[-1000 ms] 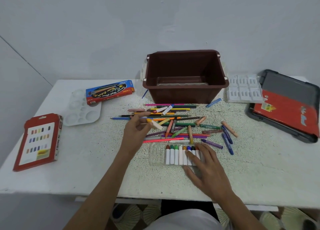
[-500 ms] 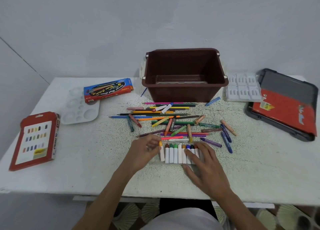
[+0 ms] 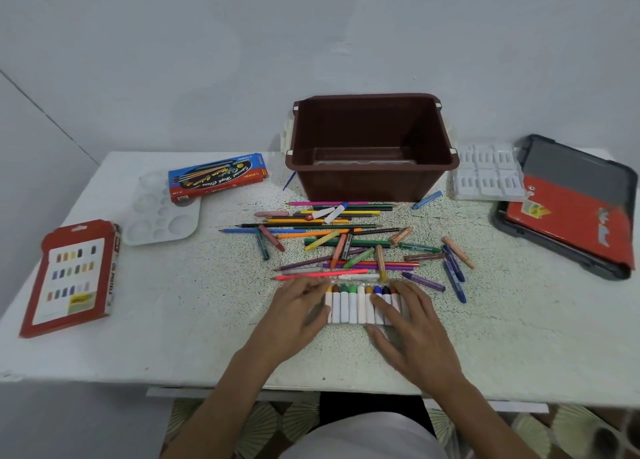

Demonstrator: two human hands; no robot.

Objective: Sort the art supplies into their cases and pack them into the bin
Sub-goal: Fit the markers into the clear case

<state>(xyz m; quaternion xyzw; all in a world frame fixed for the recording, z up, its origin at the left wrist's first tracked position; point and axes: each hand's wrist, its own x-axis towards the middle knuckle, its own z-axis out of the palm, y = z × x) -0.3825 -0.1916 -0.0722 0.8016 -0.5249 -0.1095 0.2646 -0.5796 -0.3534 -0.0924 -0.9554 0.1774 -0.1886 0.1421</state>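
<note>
A clear case holds a row of white-wrapped crayons (image 3: 353, 306) with coloured tips, near the table's front edge. My left hand (image 3: 298, 316) lies at the row's left end, fingers touching the leftmost crayon. My right hand (image 3: 412, 327) rests flat over the row's right end. Behind them lies a loose pile of coloured pencils and crayons (image 3: 346, 240). The brown bin (image 3: 370, 178) stands behind the pile, a clear tray in its bottom.
A red oil pastel box (image 3: 74, 278) lies at the left, with a white paint palette (image 3: 161, 213) and a blue-red pencil box (image 3: 218, 176) behind it. A white moulded tray (image 3: 486, 176) and a red-and-grey case (image 3: 571, 206) sit at the right.
My left hand picked a yellow-tipped crayon from the pile, carried it down, and set it at the row's left end. My right hand stayed on the row.
</note>
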